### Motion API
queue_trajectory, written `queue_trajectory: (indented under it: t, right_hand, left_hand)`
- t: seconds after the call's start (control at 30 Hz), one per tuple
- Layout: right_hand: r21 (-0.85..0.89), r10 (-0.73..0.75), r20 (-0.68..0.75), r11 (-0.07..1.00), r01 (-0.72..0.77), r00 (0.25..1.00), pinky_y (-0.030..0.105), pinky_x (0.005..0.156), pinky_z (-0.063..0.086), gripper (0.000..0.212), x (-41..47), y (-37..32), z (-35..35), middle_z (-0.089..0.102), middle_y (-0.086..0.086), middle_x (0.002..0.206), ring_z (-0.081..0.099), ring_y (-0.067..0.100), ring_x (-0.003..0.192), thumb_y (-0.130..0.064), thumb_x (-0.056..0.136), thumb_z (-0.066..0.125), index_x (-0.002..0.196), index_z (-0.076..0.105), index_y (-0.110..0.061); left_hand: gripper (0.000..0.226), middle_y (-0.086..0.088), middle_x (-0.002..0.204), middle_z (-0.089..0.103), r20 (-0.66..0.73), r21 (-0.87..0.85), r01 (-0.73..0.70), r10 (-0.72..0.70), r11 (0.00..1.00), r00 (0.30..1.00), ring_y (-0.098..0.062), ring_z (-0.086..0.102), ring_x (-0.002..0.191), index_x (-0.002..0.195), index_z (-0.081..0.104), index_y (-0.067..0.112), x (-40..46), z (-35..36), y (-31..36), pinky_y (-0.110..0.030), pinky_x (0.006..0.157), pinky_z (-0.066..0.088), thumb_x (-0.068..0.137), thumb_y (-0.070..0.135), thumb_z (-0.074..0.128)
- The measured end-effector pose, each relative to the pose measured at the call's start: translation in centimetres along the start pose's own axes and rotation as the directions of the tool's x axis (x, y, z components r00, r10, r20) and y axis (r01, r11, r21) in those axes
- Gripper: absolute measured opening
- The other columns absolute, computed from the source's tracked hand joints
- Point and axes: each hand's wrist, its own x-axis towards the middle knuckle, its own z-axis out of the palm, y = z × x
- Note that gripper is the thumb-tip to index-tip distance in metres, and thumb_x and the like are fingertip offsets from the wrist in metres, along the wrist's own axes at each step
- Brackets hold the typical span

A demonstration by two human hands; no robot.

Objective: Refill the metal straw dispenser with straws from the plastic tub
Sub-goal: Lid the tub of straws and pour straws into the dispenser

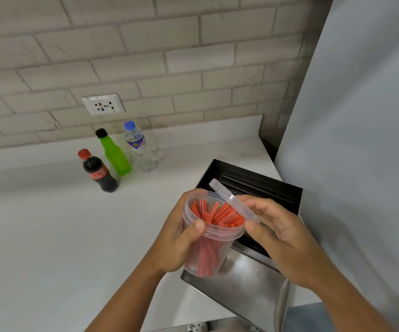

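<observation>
Far left on the white tabletop (50, 224): cola bottle (98, 172), green bottle (114, 153), water bottle (140, 148), all upright near the wall under a socket (102, 104), well apart from the work. Not part of the task; ignore them.

Centre: your left hand (177, 240) holds the plastic tub (211, 236) in the air. The grip is clamped around its wall, thumb on the near rim, fingers behind. The tub is tilted a little toward you, mouth open, with red straws (217, 215) standing loose inside and reaching the rim.

Right of that: your right hand (282, 236) holds the clear lid (232, 200), the grip pinched on its edge. The lid is off the rim and tipped on edge, just beside the tub's far side.

Behind and under both hands: the metal straw dispenser (248, 281), top open, dark slotted inside visible. How many straws are in it, you can't tell from here.

Risks, as a judgement: the right hand is busy with the lid, so park it first or pulling straws gets clumsy. Tilt the tub further and the loose straws slide out onto the tabletop rather than the opening. The thin tub wall can flex under a tight squeeze. Straws dropped crosswise could jam the slots.
</observation>
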Motion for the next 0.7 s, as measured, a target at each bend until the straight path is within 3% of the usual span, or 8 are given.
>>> queue_trajectory:
  t: [0.1,0.27,0.43,0.5,0.6,0.7]
  right_hand:
    - [-0.022,0.016,0.005,1.000,-0.016,1.000,0.034,0.108,0.052,0.037,-0.1,0.3,0.2,0.066,-0.006,0.143,0.061,0.017,0.135,-0.032,0.103,0.063,0.141,0.059,-0.032]
    - [-0.021,0.057,0.015,0.998,-0.057,0.998,0.047,0.106,0.053,0.048,-0.2,1.0,0.8,0.065,-0.007,0.144,0.062,0.017,0.133,-0.043,0.100,0.066,0.146,0.053,-0.035]
    - [0.055,0.027,0.000,0.998,-0.027,1.000,0.031,0.103,0.056,0.048,-0.1,1.1,1.3,0.065,-0.005,0.143,0.062,0.017,0.134,-0.044,0.101,0.066,0.146,0.053,-0.036]
    - [0.093,0.011,-0.039,0.996,-0.007,0.999,0.029,0.102,0.056,0.044,0.1,0.9,1.3,0.067,-0.003,0.141,0.064,0.018,0.131,-0.046,0.101,0.064,0.144,0.056,-0.036]
    - [0.092,0.004,-0.050,0.996,0.000,0.999,0.034,0.106,0.054,0.046,0.6,0.3,1.0,0.067,-0.004,0.142,0.063,0.019,0.133,-0.051,0.099,0.065,0.142,0.057,-0.036]
    - [0.043,-0.003,0.012,0.999,0.003,1.000,0.030,0.104,0.054,0.050,0.7,0.1,0.5,0.063,-0.005,0.145,0.061,0.017,0.134,-0.043,0.096,0.070,0.144,0.056,-0.034]
  left_hand:
    - [0.081,0.002,0.134,0.067,0.004,0.013,-0.006,0.006,1.000,1.000,-0.018,0.066,0.123,0.147,0.045,0.011,-0.1,-0.1,0.0,-0.027,0.099,0.052,0.093,0.069,0.058]
    - [0.096,-0.010,0.144,0.059,0.035,0.043,0.008,-0.010,0.999,0.999,-0.034,0.058,0.134,0.154,0.036,0.004,0.1,-0.3,-0.4,-0.039,0.108,0.050,0.091,0.075,0.053]
    - [0.076,0.008,0.145,0.059,0.034,0.031,0.006,-0.007,1.000,0.999,-0.021,0.056,0.137,0.153,0.041,0.029,-0.1,-0.4,-0.8,-0.024,0.105,0.049,0.093,0.075,0.044]
    - [0.086,0.005,0.146,0.059,0.021,-0.038,0.045,-0.044,0.998,0.999,-0.023,0.056,0.138,0.154,0.039,0.025,-0.2,-0.3,-1.1,-0.031,0.107,0.050,0.089,0.080,0.047]
    - [0.110,-0.015,0.150,0.055,0.021,-0.155,0.125,-0.123,0.980,0.992,-0.035,0.054,0.139,0.157,0.031,0.006,-0.2,0.1,-1.4,-0.050,0.114,0.046,0.082,0.081,0.061]
    - [0.099,-0.005,0.147,0.059,0.040,-0.093,0.127,-0.124,0.987,0.991,-0.025,0.057,0.136,0.156,0.032,0.008,0.2,0.5,-1.0,-0.038,0.110,0.048,0.088,0.074,0.059]
